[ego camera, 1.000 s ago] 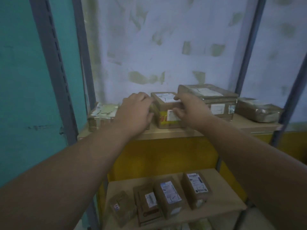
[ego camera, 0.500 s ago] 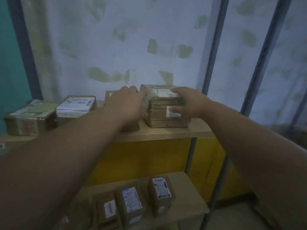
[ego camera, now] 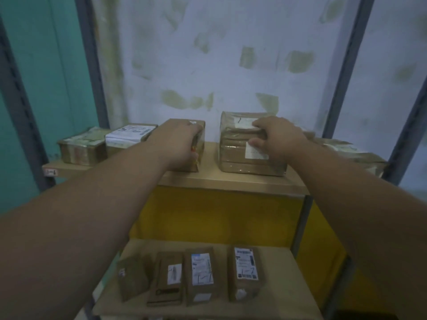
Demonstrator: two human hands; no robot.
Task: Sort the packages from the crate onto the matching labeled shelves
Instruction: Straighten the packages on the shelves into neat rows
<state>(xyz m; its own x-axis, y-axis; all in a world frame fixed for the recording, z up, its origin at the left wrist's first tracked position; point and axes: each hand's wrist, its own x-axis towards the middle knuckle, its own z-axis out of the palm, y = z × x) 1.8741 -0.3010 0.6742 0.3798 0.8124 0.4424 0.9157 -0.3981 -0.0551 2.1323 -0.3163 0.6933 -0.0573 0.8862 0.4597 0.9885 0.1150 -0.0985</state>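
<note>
On the upper shelf (ego camera: 231,181) stand two brown taped packages side by side with a gap between them. My left hand (ego camera: 178,144) grips the right end of the smaller package (ego camera: 182,124), fingers curled over its edge. My right hand (ego camera: 279,137) grips the front corner of the taller stacked package (ego camera: 235,139), thumb on its white side label. Both packages rest on the shelf board.
Two more packages (ego camera: 129,135) sit at the shelf's left, another wrapped one (ego camera: 353,155) at the right behind my right arm. A small label (ego camera: 50,173) marks the shelf edge. Several labelled boxes (ego camera: 201,273) lie on the lower shelf (ego camera: 288,285). Grey uprights (ego camera: 344,65) frame the bay.
The two packages, touching before, now stand apart; my left hand has drawn the smaller one leftward. The view has shifted, showing the wrapped package at right.
</note>
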